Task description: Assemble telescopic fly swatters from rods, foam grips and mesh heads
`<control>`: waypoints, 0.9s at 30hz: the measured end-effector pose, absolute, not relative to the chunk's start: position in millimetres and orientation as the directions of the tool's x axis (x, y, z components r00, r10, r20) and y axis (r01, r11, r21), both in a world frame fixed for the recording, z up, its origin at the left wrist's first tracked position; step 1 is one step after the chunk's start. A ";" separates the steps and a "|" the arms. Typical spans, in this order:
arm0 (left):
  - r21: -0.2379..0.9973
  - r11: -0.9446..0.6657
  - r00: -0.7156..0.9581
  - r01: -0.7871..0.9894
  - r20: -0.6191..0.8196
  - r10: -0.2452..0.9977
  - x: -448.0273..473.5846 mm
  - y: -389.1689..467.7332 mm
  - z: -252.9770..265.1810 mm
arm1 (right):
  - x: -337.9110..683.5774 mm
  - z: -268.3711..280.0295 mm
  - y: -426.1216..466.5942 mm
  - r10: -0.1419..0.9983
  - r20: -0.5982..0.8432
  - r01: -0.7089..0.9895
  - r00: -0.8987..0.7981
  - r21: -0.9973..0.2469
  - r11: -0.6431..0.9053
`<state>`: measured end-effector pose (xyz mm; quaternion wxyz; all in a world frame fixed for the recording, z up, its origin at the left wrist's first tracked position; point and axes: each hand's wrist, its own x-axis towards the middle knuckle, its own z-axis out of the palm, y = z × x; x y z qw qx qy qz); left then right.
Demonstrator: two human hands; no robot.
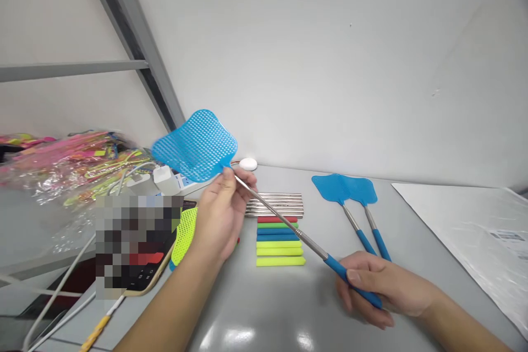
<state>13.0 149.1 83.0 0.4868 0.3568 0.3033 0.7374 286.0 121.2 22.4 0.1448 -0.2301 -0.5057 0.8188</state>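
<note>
Fingers (228,177) of the left hand (218,217) pinch the neck of a blue swatter (268,205), right beneath its mesh head (198,146); those of the right hand (373,286) wrap its blue handle (336,267). The swatter hangs aslant between both hands, above the counter (264,300). Its stepped shaft (311,243) looks telescopic: uneven force could make it slip in length. Twisting the neck could, I judge, strain the mesh joint. Steel rods (284,202) and coloured tubes (278,235) lie beyond the shaft; a dip could roll them. Near the right hand lie two overlapping blue swatters (333,187), liable to be knocked by a wide wrist sweep. Beside the left forearm, a yellow-green mesh piece (184,235) adjoins a phone (142,281); a careless elbow could shift either.
</note>
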 end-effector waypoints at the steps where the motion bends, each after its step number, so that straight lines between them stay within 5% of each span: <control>1: 0.819 -0.294 -0.219 -0.493 0.210 0.953 17.8 147.2 79.3 | 284.4 21.9 121.7 0.514 -0.232 -0.027 -0.826 -0.894 -0.446; 4: 0.907 -0.153 -0.012 -0.392 0.161 0.987 33.5 140.0 70.4 | 277.1 21.7 121.8 0.631 -0.245 -0.119 -0.736 -0.871 -0.476; 13: 0.998 0.015 0.451 -0.055 0.012 0.892 76.2 136.8 67.6 | 260.4 24.7 109.7 0.678 -0.195 -0.251 -0.708 -0.828 -0.501; 21: 0.941 -0.038 0.114 -0.337 0.080 0.990 131.2 136.7 82.2 | 258.3 43.7 113.9 0.743 -0.140 -0.396 -0.655 -0.774 -0.495; 27: 0.866 -0.120 -0.053 -0.485 0.109 0.993 141.8 141.6 106.4 | 266.8 62.6 117.5 0.663 -0.130 -0.365 -0.737 -0.748 -0.554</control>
